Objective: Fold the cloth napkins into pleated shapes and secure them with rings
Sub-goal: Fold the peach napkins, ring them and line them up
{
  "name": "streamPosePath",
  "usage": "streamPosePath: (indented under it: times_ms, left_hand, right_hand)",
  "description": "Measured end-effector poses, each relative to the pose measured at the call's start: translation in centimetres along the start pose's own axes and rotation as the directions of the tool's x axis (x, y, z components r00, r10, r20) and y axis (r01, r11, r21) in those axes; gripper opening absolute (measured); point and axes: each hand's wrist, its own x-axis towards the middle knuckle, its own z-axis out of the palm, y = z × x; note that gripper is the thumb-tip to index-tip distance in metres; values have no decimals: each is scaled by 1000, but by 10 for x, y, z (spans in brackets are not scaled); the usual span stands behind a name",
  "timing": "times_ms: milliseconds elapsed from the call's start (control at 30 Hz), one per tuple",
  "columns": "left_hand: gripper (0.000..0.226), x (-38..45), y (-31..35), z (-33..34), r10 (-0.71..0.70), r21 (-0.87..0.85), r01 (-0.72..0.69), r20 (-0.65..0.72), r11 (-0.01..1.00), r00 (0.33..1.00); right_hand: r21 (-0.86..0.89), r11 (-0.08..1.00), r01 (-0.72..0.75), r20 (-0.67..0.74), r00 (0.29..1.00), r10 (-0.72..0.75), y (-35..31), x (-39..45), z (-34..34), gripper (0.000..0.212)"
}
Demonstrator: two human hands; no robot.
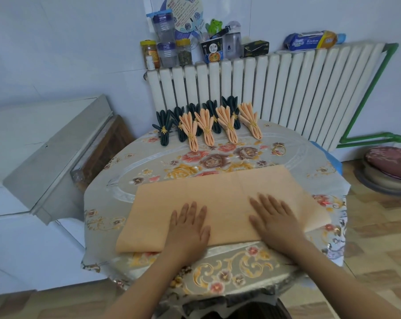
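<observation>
Pressing flat, I am resting my left hand (187,229) and right hand (275,221) on the folded peach napkin (220,199), straight fingers (267,201) gripping nothing, cloth lying beneath them on the desk (217,272).

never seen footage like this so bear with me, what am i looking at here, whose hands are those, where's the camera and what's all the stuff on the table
There is no machine here. A person is working with bare hands, and the single picture comes from a wide-angle camera worn on their head, looking forward and down.

The left hand and right hand both lie flat, fingers straight, pressing on a peach napkin folded into a long band on the flowered tablecloth. Nothing is gripped.

At the far side of the table stand finished pieces: dark green pleated napkins behind and peach pleated napkins in front, each cinched with a gold ring. One loose gold ring lies to the right of them, probably meant for the napkin being folded. Behind the table is a white radiator with jars and packets on top.
</observation>
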Motion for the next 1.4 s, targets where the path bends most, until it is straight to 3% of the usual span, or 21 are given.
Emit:
streamPosePath:
  times_ms: [67, 167, 367, 467, 600, 700, 800, 867, 1000, 1067, 1134, 1201, 1267, 1334, 1401]
  left_hand:
    - [58, -2, -1, 0, -3, 0, 3, 3, 1000, 1000]
    - [58, -2, 4, 2, 1, 4, -1, 14, 1000, 1000]
    - [58, -4, 10, 2, 8, 18, -8, 20, 1000, 1000]
    - [58, -3, 15, 1, 11, 24, -12, 14, 1000, 1000]
    - [57, -2, 21, 0, 21, 8, -21, 0, 1000, 1000]
    - [56, -5, 18, -2, 48, -14, -48, 3, 999, 999]
    - [54, -12, -16, -4, 30, -16, -31, -31, 999, 999]
    - [55, -23, -50, -2, -28, -24, 27, -41, 999, 999]
    - [91, -39, -95, -1, -50, -28, 49, -30, 998, 998]
    - [80, -41, -98, -1, -53, -19, 53, -19, 998, 998]
    - [58, -39, -96, -5, -76, -27, 76, -7, 997, 997]
    - [45, -28, -94, -17, -105, -47, 101, -74, 994, 992]
    - [32, -7, -101, -31, -123, -85, 108, -197, 990, 973]
    - [31, 18, -110, -42, -150, -148, 114, -265, 982, 953]
    - [40, 43, -123, -50, -180, -166, 142, -236, 976, 955]
  right_hand:
    - [-11, 998, -54, 28, 998, 54, 24, -4, -5, 97]
    - [-41, 993, -115, 42, 992, 117, 48, -10, -7, 108]
    - [-39, 986, -160, 58, 985, 162, 42, -15, -13, 60]
    - [-38, 998, -43, -9, 999, 42, 1, -15, -19, 55]
    - [55, 988, 145, 9, 989, -146, -65, -10, -7, 56]
    - [63, 984, 165, -11, 986, -165, -81, -10, 10, 83]
    - [66, 987, 147, -15, 989, -146, -83, -7, 14, 66]
    - [76, 986, 149, -15, 989, -148, -85, -7, 14, 68]
    - [87, 986, 140, -2, 990, -140, -88, -8, 15, 89]
    - [57, 990, 129, 14, 991, -130, -94, -8, 10, 92]
    - [11, 993, 118, -20, 993, -118, -103, -3, 5, 73]
    - [31, 993, 113, -105, 989, -109, -113, 2, 2, 48]
    - [115, 982, 153, -211, 969, -126, -123, 7, 4, 40]
    - [148, 970, 192, -261, 954, -149, -128, 5, 13, 37]
    - [150, 966, 210, -268, 949, -164, -132, 6, 18, 35]
